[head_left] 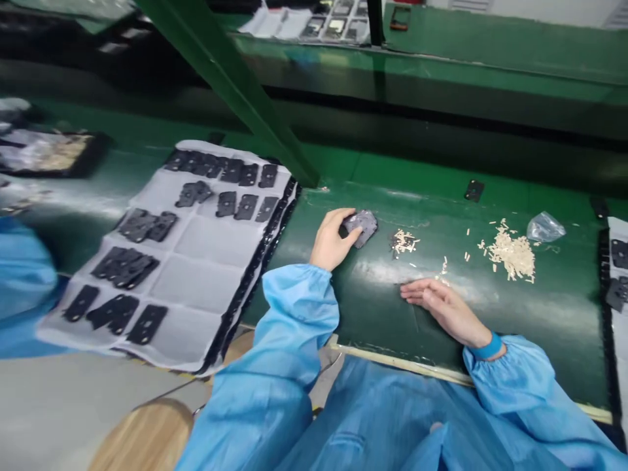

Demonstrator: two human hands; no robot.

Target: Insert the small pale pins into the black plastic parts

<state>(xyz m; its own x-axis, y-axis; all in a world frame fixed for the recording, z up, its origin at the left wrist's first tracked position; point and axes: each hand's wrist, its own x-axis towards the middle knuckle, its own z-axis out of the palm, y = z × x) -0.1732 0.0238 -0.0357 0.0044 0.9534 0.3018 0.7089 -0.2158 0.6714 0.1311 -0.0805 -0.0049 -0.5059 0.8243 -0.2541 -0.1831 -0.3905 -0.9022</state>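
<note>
My left hand (333, 241) grips a small stack of dark plates (362, 227) between thumb and fingers, above the green tabletop (373, 294). My right hand (441, 304) rests near the table, its fingers stretched out and close together, with a thin dark tip showing by the fingertips; what that is, I cannot make out. Between and beyond my hands lies a small heap of pale slips (405, 241) on a dark piece. A larger pile of pale slips (514, 254) is to the right, beside a clear plastic bag (545, 227).
On the left, a white padded sheet (189, 245) holds several dark plates in rows. One dark plate (473, 190) lies at the back. A green post (245, 85) slants above the table. Another person's blue sleeve (24, 288) shows at far left. A stool (144, 438) stands below.
</note>
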